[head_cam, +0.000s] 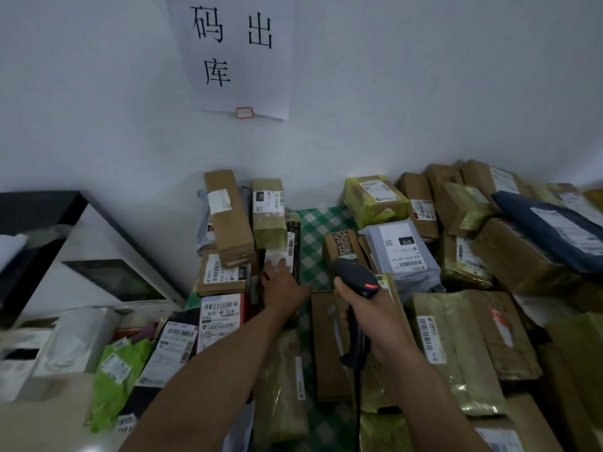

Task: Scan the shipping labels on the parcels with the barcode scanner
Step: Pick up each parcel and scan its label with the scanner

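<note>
Right hand (372,308) grips the scanner (357,282) by its handle, head aimed forward over the parcels — ready to read. Left hand (282,282) is open, fingers flat on a dark parcel's label (280,252) — likely steadying it.

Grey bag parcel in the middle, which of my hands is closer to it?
Right. The right hand, holding the scanner, is just below and left of the grey bag. The left hand is farther left, reaching toward the stacked boxes.
</note>
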`<action>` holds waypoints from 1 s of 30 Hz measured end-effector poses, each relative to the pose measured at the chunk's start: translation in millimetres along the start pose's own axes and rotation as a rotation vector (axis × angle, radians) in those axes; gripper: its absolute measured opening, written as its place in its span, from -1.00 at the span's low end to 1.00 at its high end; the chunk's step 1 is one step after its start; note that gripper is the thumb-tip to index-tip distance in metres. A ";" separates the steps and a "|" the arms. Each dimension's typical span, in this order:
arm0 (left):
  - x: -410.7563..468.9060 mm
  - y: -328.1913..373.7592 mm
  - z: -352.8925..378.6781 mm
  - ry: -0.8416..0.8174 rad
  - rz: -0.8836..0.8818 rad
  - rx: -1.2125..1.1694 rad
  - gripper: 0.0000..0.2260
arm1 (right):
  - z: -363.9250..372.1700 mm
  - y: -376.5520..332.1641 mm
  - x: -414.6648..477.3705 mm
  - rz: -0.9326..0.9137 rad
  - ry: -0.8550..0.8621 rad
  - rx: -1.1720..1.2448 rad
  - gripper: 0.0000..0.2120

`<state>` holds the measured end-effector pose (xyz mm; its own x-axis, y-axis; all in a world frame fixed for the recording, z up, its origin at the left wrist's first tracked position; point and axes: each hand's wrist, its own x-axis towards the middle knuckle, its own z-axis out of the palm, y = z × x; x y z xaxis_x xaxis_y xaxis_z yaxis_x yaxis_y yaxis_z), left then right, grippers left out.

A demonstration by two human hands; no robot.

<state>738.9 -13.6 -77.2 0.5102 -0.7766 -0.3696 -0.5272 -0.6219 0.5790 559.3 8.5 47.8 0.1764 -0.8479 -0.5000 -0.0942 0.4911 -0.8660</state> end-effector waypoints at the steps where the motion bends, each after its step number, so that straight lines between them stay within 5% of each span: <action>1: 3.7 3.9 -0.1 0.071 0.069 -0.037 -0.18 | -0.3 -0.2 0.5 0.006 -0.004 0.009 -0.74; 6: 33.1 51.1 -26.1 0.375 0.311 -0.136 -0.54 | -1.4 1.1 6.7 0.024 -0.026 0.007 -0.76; 11: 76.0 83.5 -53.4 0.570 0.186 0.000 -0.56 | -1.9 9.1 19.2 0.053 -0.022 0.001 -0.73; 19: 109.6 81.8 -48.6 0.338 -0.198 -0.137 -0.16 | -4.0 13.4 28.7 0.066 -0.059 0.047 -0.70; 30: 16.4 59.8 -56.6 0.375 0.147 -0.518 -0.27 | 0.1 -0.7 -0.4 0.017 -0.057 0.054 -0.74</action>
<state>754.2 -57.8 -7.5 0.7097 -0.7036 -0.0357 -0.2617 -0.3104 0.9139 559.4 8.6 48.5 0.2311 -0.8272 -0.5121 -0.0451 0.5167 -0.8550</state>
